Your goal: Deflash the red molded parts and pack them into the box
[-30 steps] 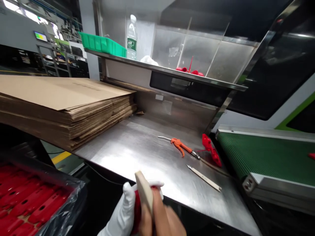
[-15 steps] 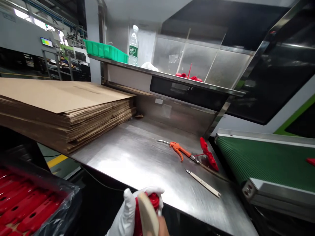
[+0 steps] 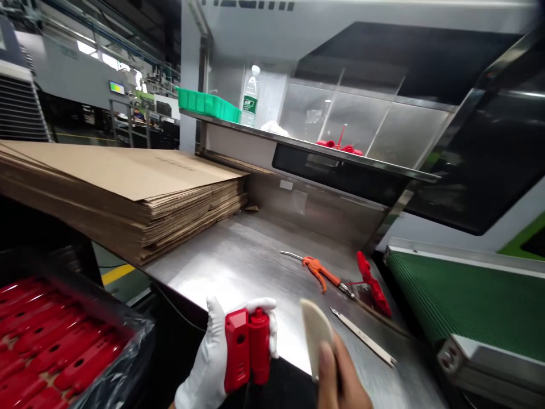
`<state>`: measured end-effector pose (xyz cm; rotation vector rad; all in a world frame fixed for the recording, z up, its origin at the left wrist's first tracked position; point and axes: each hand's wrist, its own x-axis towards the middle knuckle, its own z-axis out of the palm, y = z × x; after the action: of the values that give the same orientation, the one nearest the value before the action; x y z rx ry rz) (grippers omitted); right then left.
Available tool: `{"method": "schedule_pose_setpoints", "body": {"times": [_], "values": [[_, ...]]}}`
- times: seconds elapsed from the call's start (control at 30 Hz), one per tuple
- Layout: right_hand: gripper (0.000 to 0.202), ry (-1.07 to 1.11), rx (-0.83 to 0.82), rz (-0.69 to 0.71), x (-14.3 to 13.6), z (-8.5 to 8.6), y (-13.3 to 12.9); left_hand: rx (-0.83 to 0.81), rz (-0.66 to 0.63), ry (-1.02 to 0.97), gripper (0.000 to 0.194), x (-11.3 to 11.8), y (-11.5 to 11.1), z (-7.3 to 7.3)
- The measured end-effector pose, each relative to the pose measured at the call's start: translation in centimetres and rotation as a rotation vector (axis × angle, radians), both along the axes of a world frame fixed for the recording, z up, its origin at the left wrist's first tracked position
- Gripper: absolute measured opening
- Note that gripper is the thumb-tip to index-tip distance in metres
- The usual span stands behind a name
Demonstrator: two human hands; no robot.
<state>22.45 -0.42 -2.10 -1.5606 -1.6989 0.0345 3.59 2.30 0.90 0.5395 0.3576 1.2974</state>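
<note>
My left hand (image 3: 213,346), in a white glove, is closed around a red plastic part (image 3: 237,349) at the table's front edge. The part shows a flat block with a dark round hole beside a rounded cylinder. Bare, my right hand (image 3: 338,375) grips a cream-coloured flat piece with a curved edge (image 3: 315,335), held upright a little to the right of the red part and apart from it. A pale-handled knife (image 3: 364,338) lies on the metal table (image 3: 238,244) beyond my right hand. Behind it rests an orange air blow gun (image 3: 314,267).
Stacked cardboard sheets (image 3: 170,218) cover the table's left side. A lined bin of red parts (image 3: 63,346) stands at lower left. Another red piece (image 3: 374,287) lies near a green conveyor belt (image 3: 464,301). The shelf bears a green tray (image 3: 208,106) and a water bottle (image 3: 250,99).
My right hand with the cream piece has moved right, off the red part. My left hand has raised the red part, which is now plainly visible. The camera view has shifted slightly.
</note>
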Motion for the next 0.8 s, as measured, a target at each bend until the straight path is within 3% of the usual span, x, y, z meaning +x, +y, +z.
{"method": "schedule_pose_setpoints", "body": {"times": [0.07,0.2,0.33,0.47,0.6,0.8], "values": [[0.053,-0.035,-0.159,0.046,-0.1,0.3,4.0,-0.040,-0.031,-0.032,0.075,0.1,0.1,0.0],[0.046,-0.133,-0.234,-0.019,1.8,2.3,11.2,-0.196,0.011,-0.024,0.066,-0.3,1.3,0.2],[0.043,-0.296,-0.326,-0.160,6.3,4.8,16.3,-0.370,0.118,-0.032,0.064,-1.1,3.4,1.4],[0.033,-0.426,-0.548,-0.194,8.6,5.0,20.6,-0.359,0.148,-0.112,0.047,-2.2,6.3,2.4],[0.029,-0.451,-0.623,-0.184,8.8,3.7,22.6,-0.376,0.230,-0.142,0.052,-3.5,10.8,2.7],[0.034,-0.300,-0.379,-0.013,9.1,2.6,21.6,-0.455,0.341,-0.086,0.067,-3.8,18.8,3.0]]}}
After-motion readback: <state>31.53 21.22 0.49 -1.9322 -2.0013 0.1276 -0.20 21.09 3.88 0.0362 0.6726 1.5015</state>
